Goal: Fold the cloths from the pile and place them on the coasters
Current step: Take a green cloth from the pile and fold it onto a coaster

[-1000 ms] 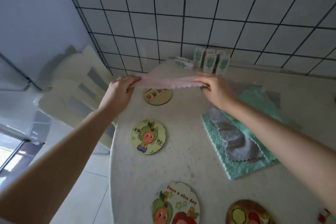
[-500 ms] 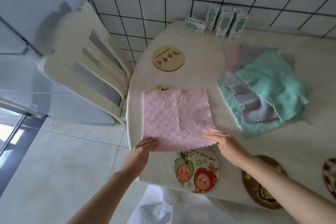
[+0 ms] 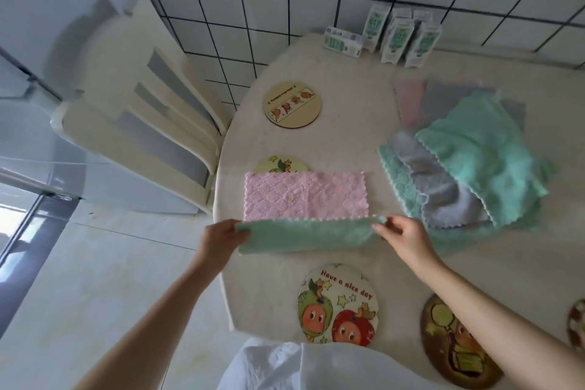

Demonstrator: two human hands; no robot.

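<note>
A cloth, pink on top (image 3: 305, 196) and green underneath, lies on the table with its near edge lifted and turned over, so a green band (image 3: 304, 236) shows. My left hand (image 3: 221, 239) pinches the left near corner. My right hand (image 3: 402, 236) pinches the right near corner. The far edge of the cloth covers part of a fruit-character coaster (image 3: 281, 165). The pile of green, grey and pink cloths (image 3: 468, 161) lies to the right. A "Have a nice day" coaster (image 3: 338, 304) sits near me, a brown coaster (image 3: 456, 345) to its right, and a wooden coaster (image 3: 292, 104) farther away.
Several small green-and-white cartons (image 3: 395, 36) stand at the back by the tiled wall. A cream chair (image 3: 142, 111) stands left of the table's rounded edge (image 3: 221, 263). Another coaster (image 3: 576, 326) peeks in at the right edge.
The cloth, held stretched in the air a second ago, was laid flat on the table. Now both hands have lifted its near edge and are folding it away from me.
</note>
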